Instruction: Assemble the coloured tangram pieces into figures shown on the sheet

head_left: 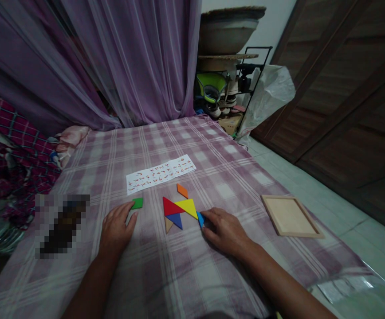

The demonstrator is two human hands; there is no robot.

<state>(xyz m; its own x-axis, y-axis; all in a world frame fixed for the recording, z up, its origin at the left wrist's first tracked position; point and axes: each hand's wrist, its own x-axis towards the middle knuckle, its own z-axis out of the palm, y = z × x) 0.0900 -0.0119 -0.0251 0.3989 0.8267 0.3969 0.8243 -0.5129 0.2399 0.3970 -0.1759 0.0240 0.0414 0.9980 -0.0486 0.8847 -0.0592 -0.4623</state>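
Fingertips of the right hand [224,231] pinch a small light-blue piece [201,219], only its left end showing beyond the fingers, and it touches the lower right corner of the yellow triangle [188,206]. Just left of that grip the yellow triangle meets a red triangle [170,207], with a dark blue triangle [177,219] and a plain wooden triangle [168,224] tucked under them. An orange piece [182,190] lies slightly apart, beyond the cluster. Farther left, the left hand [115,228] rests flat and open on the checked cloth [166,274], holding nothing, its fingertips just beside a green square [137,203]. Beyond the pieces lies a white pattern sheet [161,173]. Well to the right of the grip sits a shallow wooden tray [290,215].
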